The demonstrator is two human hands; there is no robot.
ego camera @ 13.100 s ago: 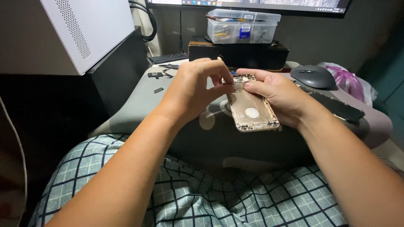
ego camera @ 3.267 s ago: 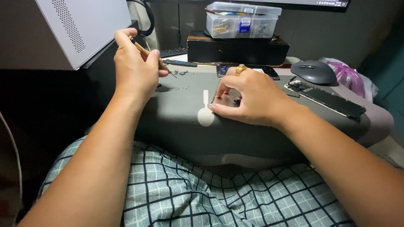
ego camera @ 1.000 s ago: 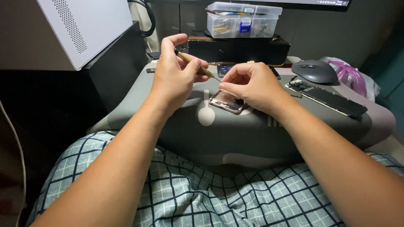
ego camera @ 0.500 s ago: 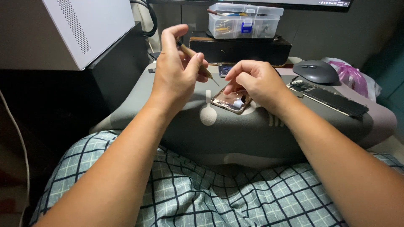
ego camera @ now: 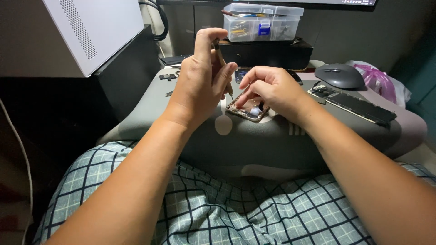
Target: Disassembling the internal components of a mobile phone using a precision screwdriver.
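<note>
lying flat: gold phone shell [ego camera: 247,109], insides exposed, screwdriver [ego camera: 223,68] tip on it

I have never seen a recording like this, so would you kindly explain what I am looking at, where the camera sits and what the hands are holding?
There is no machine here: a person wears one camera on the head, looking down at their own bare hands above a checked-cloth lap. The left hand holds a thin screwdriver upright, its tip pointing down at a small gold phone housing. The right hand rests its fingers on that housing. It lies on a grey padded cushion that serves as the work surface. Also on the cushion are a long dark phone part and a grey computer mouse. Behind stands a clear plastic parts box.
</note>
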